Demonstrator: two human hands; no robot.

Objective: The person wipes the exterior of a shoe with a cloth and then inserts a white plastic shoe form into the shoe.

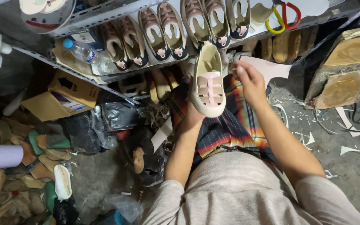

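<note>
My left hand [191, 118] grips a cream child's shoe [208, 81] with pink straps from below, toe toward me, over my lap. My right hand [248, 81] hovers just right of the shoe's heel end, fingers curled and pinched together; whether something small is between them I cannot tell. A pale pink cut piece [271, 68] lies just beyond that hand. A striped cloth [234, 129] covers my lap under the shoe.
A metal shelf [101, 16] ahead carries several finished pink-and-cream shoes [163, 31], a plastic water bottle [84, 52] and scissors with red and yellow handles [286, 16]. Wooden shoe lasts [17, 175] are heaped at the left. A worn block [346, 71] stands at the right amid offcuts.
</note>
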